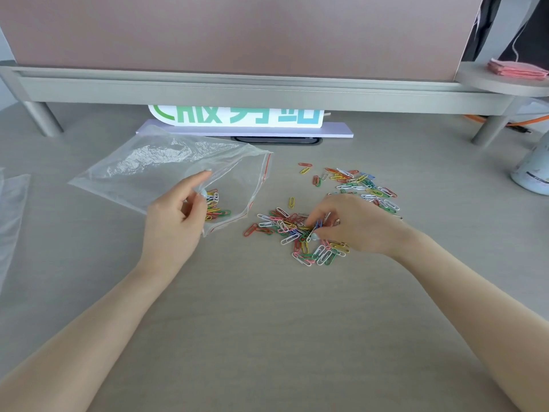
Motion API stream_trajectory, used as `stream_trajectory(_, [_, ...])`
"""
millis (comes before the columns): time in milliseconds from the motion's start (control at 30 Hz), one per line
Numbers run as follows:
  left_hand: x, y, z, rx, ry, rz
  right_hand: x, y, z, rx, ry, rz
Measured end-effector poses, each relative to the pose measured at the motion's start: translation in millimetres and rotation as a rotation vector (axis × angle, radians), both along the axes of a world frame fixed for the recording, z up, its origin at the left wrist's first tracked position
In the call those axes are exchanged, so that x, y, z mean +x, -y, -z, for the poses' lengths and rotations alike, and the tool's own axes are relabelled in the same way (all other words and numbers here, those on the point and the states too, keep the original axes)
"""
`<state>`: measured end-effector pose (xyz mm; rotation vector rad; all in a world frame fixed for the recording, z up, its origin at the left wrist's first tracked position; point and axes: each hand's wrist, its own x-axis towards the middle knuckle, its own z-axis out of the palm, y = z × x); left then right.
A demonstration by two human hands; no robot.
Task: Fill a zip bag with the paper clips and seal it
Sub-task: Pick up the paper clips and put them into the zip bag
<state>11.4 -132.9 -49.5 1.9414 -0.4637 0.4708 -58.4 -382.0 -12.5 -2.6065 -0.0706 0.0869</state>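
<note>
One desk (267, 322) carries everything, with one grey shelf (237, 87) standing on legs along its far edge and one sign (237, 117) with green and blue characters tucked beneath it. One clear zip bag (142, 165) with a red seal strip lies left of centre, its mouth facing right and gaping open. A second sheet of clear plastic (12, 212) shows at the left edge. One pale bottle (534, 171) stands at the far right, and one stack of pink cloths (517, 69) sits on the shelf's round end.

Two hands work. The left hand (175, 215) pinches the bag's upper lip between thumb and fingers, holding the mouth open. The right hand (353, 224), fingers curled down, pinches clips from the loose pile.

The clips (285, 224) lie in three groups: a near pile under the right hand, a far scatter beyond it, and a small cluster inside the bag; each holds too many to count.
</note>
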Motion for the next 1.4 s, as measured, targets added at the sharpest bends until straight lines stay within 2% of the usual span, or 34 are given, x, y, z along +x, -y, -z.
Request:
stream_trajectory(567, [-3, 0, -2, 0.015, 0.011, 0.011, 0, -6, 2, -0.168, 0.086, -0.039])
stream_trajectory(667, [-3, -1, -2, 0.012, 0.000, 0.013, 0, -5, 2, -0.109, 0.092, -0.010])
stream_trajectory(867, [-2, 0, -2, 0.003, -0.011, 0.013, 4, -4, -3, 0.169, 0.090, 0.107])
stream_trajectory(1100, [-2, 0, -1, -0.007, -0.035, 0.017, 14, -8, -5, 0.318, 0.077, 0.163])
stream_trajectory(1400, [0, -1, -2, -0.108, 0.006, -0.025, 60, -71, -16, 0.435, 0.111, 0.057])
